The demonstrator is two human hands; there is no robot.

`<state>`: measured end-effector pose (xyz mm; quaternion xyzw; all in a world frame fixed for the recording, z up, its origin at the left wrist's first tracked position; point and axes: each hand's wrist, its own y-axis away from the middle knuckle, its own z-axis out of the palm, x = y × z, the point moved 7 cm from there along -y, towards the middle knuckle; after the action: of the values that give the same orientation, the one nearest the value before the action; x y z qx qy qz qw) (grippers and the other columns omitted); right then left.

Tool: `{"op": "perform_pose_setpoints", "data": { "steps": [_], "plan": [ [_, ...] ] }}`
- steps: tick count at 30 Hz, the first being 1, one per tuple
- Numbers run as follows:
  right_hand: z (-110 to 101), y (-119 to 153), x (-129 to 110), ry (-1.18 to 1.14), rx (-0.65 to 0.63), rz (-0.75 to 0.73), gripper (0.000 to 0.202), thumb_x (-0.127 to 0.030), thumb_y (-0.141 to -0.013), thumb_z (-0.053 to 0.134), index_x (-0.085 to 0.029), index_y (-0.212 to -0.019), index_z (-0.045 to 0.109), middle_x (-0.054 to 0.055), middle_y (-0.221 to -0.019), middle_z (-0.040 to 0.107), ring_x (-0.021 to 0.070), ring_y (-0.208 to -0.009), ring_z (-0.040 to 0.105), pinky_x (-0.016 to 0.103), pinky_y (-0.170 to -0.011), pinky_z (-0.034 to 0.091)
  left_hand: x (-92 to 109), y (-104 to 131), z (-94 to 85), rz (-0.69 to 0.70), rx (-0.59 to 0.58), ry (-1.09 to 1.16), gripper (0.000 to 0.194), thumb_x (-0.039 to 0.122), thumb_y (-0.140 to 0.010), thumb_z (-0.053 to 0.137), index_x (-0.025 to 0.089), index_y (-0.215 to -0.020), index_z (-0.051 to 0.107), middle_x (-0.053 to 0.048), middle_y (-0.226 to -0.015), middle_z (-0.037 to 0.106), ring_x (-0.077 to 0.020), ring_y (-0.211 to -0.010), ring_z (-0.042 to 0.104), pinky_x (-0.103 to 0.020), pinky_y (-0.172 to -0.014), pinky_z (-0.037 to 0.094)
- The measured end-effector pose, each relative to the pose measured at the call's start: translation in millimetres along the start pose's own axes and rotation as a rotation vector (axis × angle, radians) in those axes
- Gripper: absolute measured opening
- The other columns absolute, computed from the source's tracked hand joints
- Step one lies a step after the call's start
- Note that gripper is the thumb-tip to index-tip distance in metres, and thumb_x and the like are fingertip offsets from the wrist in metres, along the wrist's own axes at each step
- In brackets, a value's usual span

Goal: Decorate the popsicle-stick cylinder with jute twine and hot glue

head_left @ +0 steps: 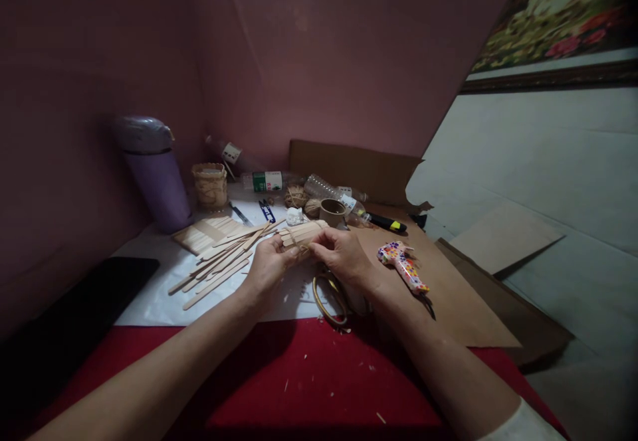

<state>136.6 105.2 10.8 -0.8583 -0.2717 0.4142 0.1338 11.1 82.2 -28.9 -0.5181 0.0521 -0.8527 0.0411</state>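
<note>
A bundle of wooden craft sticks [302,232], with twine around it, is held up over the white sheet at the middle of the table. My left hand [269,263] grips its left end and lower side, fingers closed. My right hand [341,254] is pinched at the bundle's right lower edge, where the twine seems to be; what lies between its fingertips is too small to tell. Loose craft sticks [224,263] lie in a pile left of my left hand. Beneath my right hand are scissors with gold handles [329,300], partly hidden.
A flowered glue gun [405,267] lies on brown cardboard [448,295] at the right. Behind stand a tape roll [333,211], twine balls [296,196], plastic bottles [268,180] and a woven-looking cup [210,187]. A purple tumbler [158,178] is at left, beyond a black object [109,288].
</note>
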Motion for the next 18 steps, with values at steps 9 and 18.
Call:
{"op": "perform_pose_setpoints", "data": {
  "steps": [9, 18],
  "plan": [
    [4.4, 1.5, -3.0, 0.036, 0.069, -0.025, 0.014, -0.009, -0.071, 0.057, -0.018, -0.060, 0.057, -0.002, -0.057, 0.059, 0.0109, -0.055, 0.052, 0.021, -0.053, 0.037, -0.8, 1.4, -0.4, -0.022, 0.003, 0.003, 0.027, 0.012, -0.058, 0.078, 0.011, -0.085, 0.074, -0.009, -0.078, 0.075, -0.0196, -0.068, 0.069, -0.029, -0.066, 0.054],
    [-9.3, -2.6, 18.3, -0.262, 0.142, 0.120, 0.009, -0.023, -0.074, 0.056, -0.020, -0.067, 0.052, -0.003, -0.056, 0.059, 0.0125, -0.049, 0.058, 0.023, -0.048, 0.047, 10.1, 4.9, -0.9, -0.052, 0.126, 0.034, 0.024, 0.005, -0.054, 0.072, 0.011, -0.077, 0.072, -0.007, -0.074, 0.074, -0.0216, -0.076, 0.069, -0.029, -0.073, 0.053]
  ]
}}
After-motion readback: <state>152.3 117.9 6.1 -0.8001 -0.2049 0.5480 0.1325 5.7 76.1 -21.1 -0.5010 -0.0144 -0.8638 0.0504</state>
